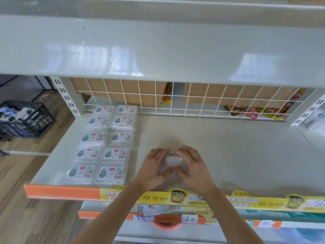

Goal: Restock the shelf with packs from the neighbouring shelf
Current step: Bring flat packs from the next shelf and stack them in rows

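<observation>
- both hands are on the shelf [228, 155] now, meeting over one clear pack [171, 162] just right of the stocked block.
- left hand [154, 169] curls round the pack's left end, fingers over the top, thumb tucked under the near edge; right hand [192, 165] mirrors it on the right end. fingertips of the two hands nearly touch above the pack.
- so the fingers are curved and gripping, not spread; the pack is pinned between the two palms and looks to be on or just above the shelf surface, i can't tell which.
- the pack's label is hidden under the fingers; only blurred translucent plastic shows between them.
- the key relation: the pack's long side runs left to right, the same way the labelled packs [98, 152] lie in their two columns.
- those columns sit to the left of the hands, near but apart, and the front pair reaches the orange shelf edge [61, 191].
- the pack sits about level with the second row from the front, so my read is that a third column is being started beside them.
- the left hand is the nearer one to the stack, so in my judgement it guides the slide leftward while the right pushes.
- risk as i see it: nudging the neighbouring column askew if the pack goes in crooked.
</observation>
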`<state>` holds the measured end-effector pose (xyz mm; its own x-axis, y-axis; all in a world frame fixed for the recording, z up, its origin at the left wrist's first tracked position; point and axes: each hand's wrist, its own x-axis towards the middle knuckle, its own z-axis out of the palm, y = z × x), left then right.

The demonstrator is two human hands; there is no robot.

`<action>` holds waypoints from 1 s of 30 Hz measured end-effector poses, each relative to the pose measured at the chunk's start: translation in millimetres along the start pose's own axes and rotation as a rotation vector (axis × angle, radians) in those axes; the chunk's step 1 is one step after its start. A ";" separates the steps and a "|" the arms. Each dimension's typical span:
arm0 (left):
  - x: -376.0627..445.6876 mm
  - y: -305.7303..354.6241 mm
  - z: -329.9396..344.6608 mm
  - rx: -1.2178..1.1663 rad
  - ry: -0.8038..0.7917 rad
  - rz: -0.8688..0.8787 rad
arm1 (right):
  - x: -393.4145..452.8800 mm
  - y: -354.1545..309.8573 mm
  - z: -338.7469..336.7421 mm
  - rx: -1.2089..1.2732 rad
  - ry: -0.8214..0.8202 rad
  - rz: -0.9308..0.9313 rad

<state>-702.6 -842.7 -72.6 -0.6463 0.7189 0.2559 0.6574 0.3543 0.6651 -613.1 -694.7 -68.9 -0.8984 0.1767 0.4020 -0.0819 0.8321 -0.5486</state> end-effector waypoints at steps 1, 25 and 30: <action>0.3 0.4 0.4 0.008 0.003 0.010 | -0.8 0.3 -0.3 0.032 0.003 0.013; -30.7 -33.2 -96.3 0.391 0.136 0.005 | 60.0 -42.1 23.2 -0.070 -0.184 -0.036; -58.9 -57.8 -123.6 0.488 0.063 -0.110 | 96.4 -77.0 51.9 -0.095 -0.201 -0.109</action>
<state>-750.4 -979.4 -39.4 -0.7341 0.6297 0.2541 0.6789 0.6749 0.2890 -715.8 -769.0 -25.9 -0.9551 -0.0175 0.2958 -0.1508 0.8880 -0.4344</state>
